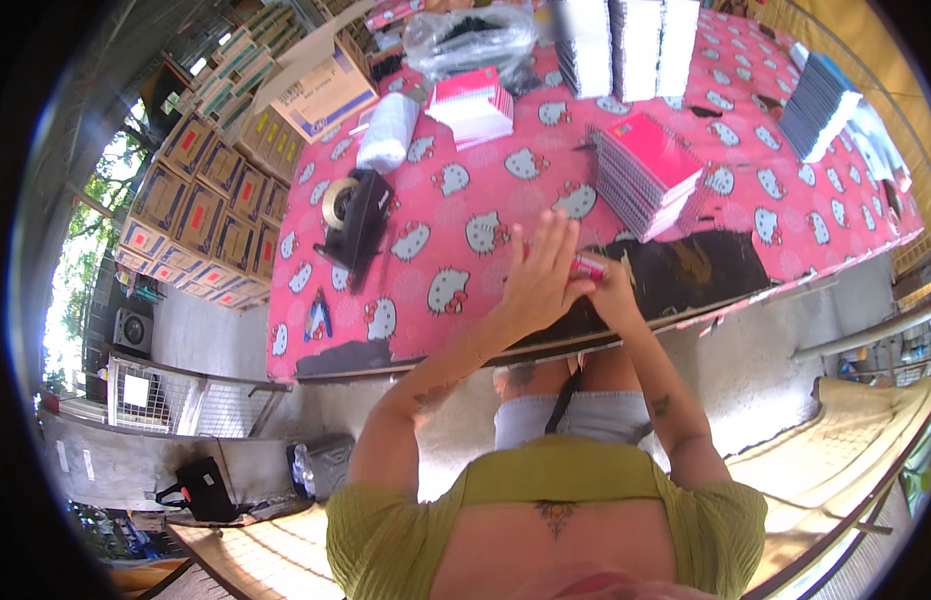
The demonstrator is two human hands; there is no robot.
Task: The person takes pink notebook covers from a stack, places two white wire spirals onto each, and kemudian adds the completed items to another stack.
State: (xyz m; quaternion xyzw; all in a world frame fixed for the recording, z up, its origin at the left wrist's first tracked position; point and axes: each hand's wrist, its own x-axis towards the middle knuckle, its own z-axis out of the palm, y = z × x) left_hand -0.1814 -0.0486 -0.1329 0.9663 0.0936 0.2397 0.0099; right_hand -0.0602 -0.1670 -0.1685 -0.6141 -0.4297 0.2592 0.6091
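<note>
At the near edge of the table my left hand (543,272) lies with its fingers stretched out together, its palm side hidden. Beside it my right hand (612,292) is closed round a small red-and-white object (586,267), whose kind I cannot make out. Part of that object is covered by my left hand. Just beyond and to the right stands a stack of pink-covered spiral notebooks (647,165). To the left of my hands, a black tape dispenser (360,225) carries a roll of tape.
A pink cartoon-print cloth (445,245), torn near the front, covers the table. Farther back are another pink notebook stack (472,108), a white roll (389,132), an open carton (322,90) and tall white stacks (635,50). Blue notebooks (817,105) stand right; boxes (200,210) are piled left.
</note>
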